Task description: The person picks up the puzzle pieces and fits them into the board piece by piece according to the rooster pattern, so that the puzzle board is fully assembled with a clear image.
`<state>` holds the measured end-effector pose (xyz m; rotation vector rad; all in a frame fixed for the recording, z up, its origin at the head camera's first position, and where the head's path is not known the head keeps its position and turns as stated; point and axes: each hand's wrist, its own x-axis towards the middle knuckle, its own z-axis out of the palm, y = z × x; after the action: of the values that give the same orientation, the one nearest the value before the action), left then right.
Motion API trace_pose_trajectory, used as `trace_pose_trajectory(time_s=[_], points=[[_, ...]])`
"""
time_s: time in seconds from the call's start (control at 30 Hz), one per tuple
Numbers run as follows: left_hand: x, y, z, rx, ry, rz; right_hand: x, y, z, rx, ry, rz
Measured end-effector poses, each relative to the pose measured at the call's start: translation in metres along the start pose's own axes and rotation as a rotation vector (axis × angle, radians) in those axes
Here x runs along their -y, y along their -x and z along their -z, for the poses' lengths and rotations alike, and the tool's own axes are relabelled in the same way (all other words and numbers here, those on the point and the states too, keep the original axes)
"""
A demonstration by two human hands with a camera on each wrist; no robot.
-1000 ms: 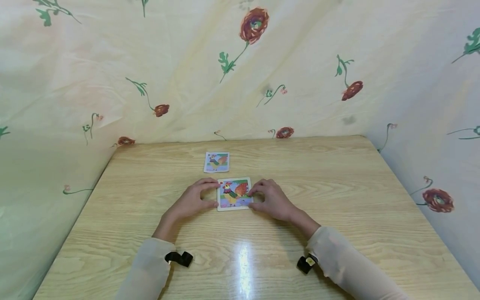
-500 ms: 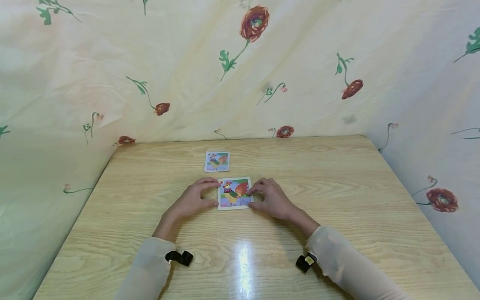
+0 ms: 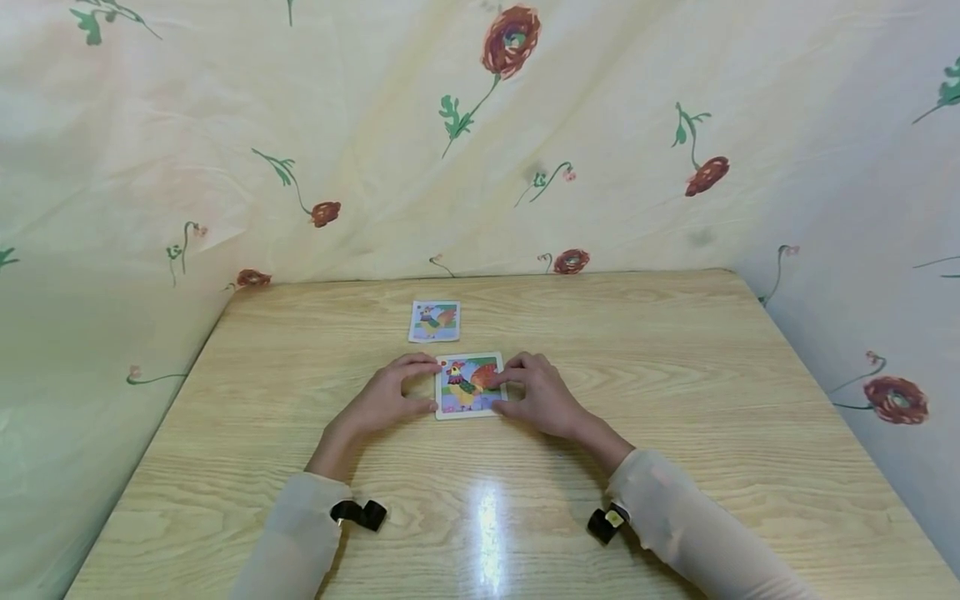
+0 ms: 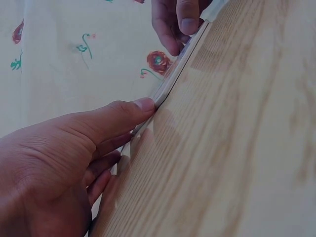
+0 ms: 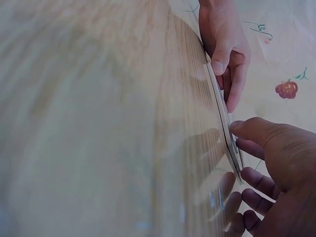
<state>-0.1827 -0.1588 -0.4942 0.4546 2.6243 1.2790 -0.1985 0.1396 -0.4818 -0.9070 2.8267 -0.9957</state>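
A rooster puzzle (image 3: 465,392) in a white frame lies flat on the wooden table, and its picture shows a bright rooster with a red tail. My left hand (image 3: 382,392) holds the frame's left edge, thumb at the near corner and fingers at the far one. From the other side my right hand (image 3: 546,395) reaches over the right edge, with thumb and index fingertips on the picture's right part. Both wrist views show the puzzle edge-on as a thin slab, thumb (image 4: 144,104) at its edge on the left. The right fingers hide part of the tail side.
Behind the puzzle, slightly left, lies a smaller card (image 3: 435,322) with a matching rooster picture. The wooden table (image 3: 675,350) reaches back to a flower-printed cloth (image 3: 360,100), which also hangs at both sides. Each wrist wears a black band with a small camera.
My right hand's fingertips have slid slightly left, further over the picture's right part. My left hand stays at the left edge, and the small card stays in place.
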Motion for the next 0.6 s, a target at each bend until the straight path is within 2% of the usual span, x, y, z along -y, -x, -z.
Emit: trace_pose_trajectory(time_s=[0.33,0.6], points=[[-0.0042,0.0001,0.0002,0.002,-0.001,0.012,0.0026,-0.0008,0.0022,0.004,0.031,-0.007],[-0.0034,0.0015,0.0000,0.005,0.000,-0.009,0.0003,-0.0012,0.0003,0.009,0.033,-0.013]])
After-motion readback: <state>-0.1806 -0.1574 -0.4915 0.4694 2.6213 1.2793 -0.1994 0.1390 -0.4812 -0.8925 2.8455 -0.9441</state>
